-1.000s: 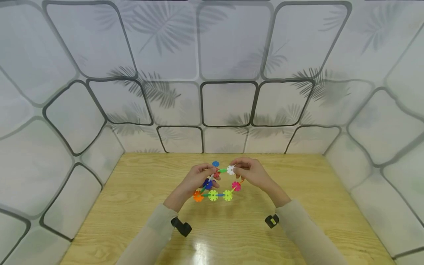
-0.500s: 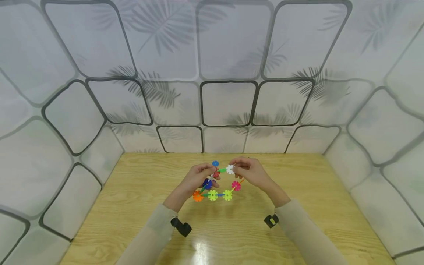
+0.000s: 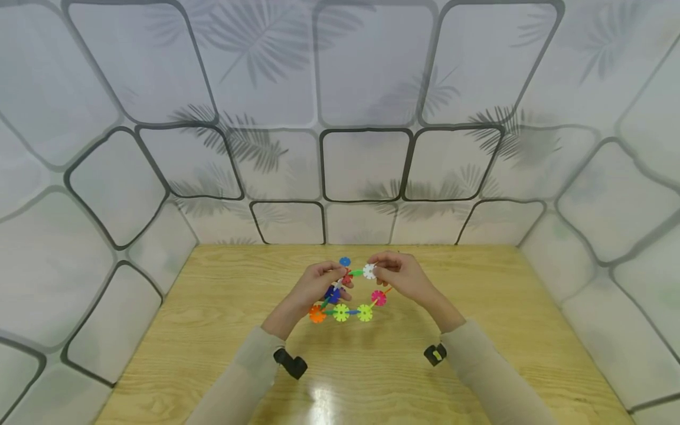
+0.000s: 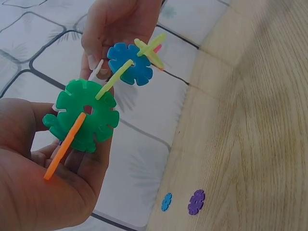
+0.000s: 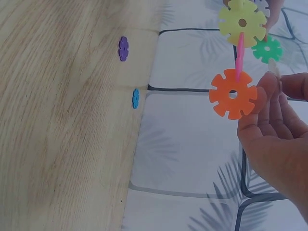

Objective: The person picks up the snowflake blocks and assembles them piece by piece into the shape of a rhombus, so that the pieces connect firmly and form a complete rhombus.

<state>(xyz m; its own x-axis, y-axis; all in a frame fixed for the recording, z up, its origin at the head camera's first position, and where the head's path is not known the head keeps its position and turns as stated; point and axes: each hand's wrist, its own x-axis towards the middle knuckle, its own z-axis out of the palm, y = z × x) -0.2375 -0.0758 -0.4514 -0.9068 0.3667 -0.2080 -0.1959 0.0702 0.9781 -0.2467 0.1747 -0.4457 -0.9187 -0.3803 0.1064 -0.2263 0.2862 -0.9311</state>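
A chain of notched plastic discs, interlocked edge to edge and bent into an open loop, hangs between both hands above the table. My left hand point(image 3: 320, 285) pinches a red disc point(image 3: 347, 276) at the loop's upper left. Across from it, my right hand point(image 3: 402, 275) pinches a white disc point(image 3: 369, 271) between thumb and fingers; a green disc point(image 3: 356, 273), seen edge-on, links red and white. Lower in the loop come an orange disc point(image 3: 317, 314), two yellow-green discs, a blue one edge-on, and a pink disc point(image 3: 378, 297). An orange disc point(image 5: 233, 94) beside the right hand faces its wrist camera.
Two loose discs lie on the wooden table point(image 3: 223, 330): a purple disc point(image 4: 196, 202) and a light blue disc point(image 4: 166, 202), near the back edge. Patterned, light-coloured panels point(image 3: 366, 165) enclose the table at the back and both sides.
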